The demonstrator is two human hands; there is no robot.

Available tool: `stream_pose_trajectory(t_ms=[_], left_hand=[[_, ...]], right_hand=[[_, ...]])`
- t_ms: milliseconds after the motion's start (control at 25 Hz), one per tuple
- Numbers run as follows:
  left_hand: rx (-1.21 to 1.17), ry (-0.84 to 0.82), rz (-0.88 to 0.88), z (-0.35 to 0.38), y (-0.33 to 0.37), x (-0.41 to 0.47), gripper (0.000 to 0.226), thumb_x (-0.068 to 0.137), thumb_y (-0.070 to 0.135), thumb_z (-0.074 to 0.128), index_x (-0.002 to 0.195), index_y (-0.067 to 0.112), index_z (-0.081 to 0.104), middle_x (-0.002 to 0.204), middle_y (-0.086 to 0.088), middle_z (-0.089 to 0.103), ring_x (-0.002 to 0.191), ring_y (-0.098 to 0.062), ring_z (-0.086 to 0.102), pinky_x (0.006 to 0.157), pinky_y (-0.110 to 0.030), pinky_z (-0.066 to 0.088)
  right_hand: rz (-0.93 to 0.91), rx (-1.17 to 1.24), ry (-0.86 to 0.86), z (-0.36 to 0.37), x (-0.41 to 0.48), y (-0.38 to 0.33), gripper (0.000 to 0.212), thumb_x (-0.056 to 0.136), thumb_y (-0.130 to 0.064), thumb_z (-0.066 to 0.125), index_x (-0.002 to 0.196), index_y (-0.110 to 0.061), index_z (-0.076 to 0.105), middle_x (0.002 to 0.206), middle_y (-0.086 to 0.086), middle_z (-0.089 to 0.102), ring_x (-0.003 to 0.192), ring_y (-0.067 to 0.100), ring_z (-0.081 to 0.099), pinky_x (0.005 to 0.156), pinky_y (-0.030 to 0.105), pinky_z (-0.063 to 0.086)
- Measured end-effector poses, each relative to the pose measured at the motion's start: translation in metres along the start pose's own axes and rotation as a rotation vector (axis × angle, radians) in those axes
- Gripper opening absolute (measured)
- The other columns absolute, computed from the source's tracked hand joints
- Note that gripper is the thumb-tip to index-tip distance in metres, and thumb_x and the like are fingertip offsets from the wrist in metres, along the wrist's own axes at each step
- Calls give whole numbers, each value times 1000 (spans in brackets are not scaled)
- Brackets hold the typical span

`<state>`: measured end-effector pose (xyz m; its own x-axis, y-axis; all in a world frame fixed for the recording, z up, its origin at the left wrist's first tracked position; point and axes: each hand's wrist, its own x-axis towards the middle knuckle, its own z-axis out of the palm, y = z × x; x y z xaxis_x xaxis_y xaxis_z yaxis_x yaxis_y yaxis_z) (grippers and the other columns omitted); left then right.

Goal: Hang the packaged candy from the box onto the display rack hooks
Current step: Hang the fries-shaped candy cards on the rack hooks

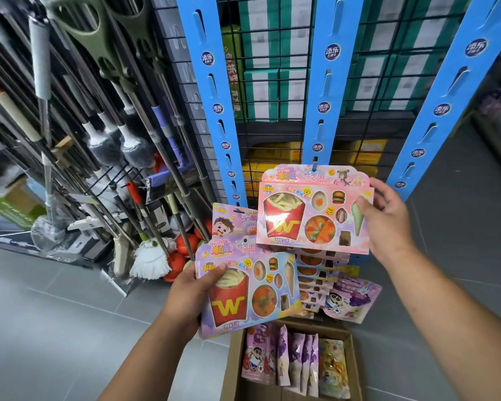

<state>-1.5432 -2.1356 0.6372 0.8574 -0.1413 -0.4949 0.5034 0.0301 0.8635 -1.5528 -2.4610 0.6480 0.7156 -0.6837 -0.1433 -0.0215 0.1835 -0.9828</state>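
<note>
At the middle blue strip (pixel 327 82), the right hand (pixel 388 218) pinches 1 candy pack (pixel 313 209) by its side edge. The left hand (pixel 191 290) grips a 2nd pack (pixel 249 287) above the box (pixel 356 371). Both seem light, stiff card.

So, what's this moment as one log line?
right hand: holds candy pack at blue strip hook | left hand: holds second pack | box: open below

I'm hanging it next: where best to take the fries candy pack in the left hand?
Probably its free right edge, from the right, thumb on front: the flat candy pack faces you, the left hand grips its left edge, and its top header should stay clear for hanging.
</note>
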Motion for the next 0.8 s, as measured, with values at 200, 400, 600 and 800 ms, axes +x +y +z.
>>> stream_pose_trajectory(t_ms=[200, 400, 600, 800], left_hand=[[0, 15, 2, -9, -4, -8, 30, 91, 16, 69, 118, 5, 64, 101, -18, 77, 86, -39, 76, 66, -47, 63], [4, 6, 16, -13, -1, -16, 30, 90, 17, 69, 117, 5, 64, 101, -19, 77, 86, -39, 76, 64, -45, 62], [-8, -54, 48, 2, 10, -16, 28, 90, 15, 68, 117, 5, 64, 102, -19, 77, 87, -38, 75, 67, -47, 63], [-51, -202, 92, 31, 30, -10, 35, 86, 18, 68, 118, 5, 63, 107, -19, 76, 86, -34, 76, 70, -45, 64]], right_hand=[[0, -19, 3, 2, -4, 3, 34, 96, -8, 59, 114, -36, 57, 111, -15, 70, 92, 9, 73, 68, 37, 61], [-17, -57, 1, 2, -4, 5, 38, 96, -5, 59, 117, -36, 52, 119, -4, 68, 103, 14, 70, 77, 44, 61], [-30, -108, 1, -1, -3, 5, 40, 96, -4, 58, 129, -26, 52, 120, 0, 68, 106, 15, 68, 73, 32, 59], [-57, -72, 22, -12, -18, -8, 45, 95, -2, 59, 137, -16, 51, 132, 1, 61, 115, 12, 60, 80, 18, 51]])
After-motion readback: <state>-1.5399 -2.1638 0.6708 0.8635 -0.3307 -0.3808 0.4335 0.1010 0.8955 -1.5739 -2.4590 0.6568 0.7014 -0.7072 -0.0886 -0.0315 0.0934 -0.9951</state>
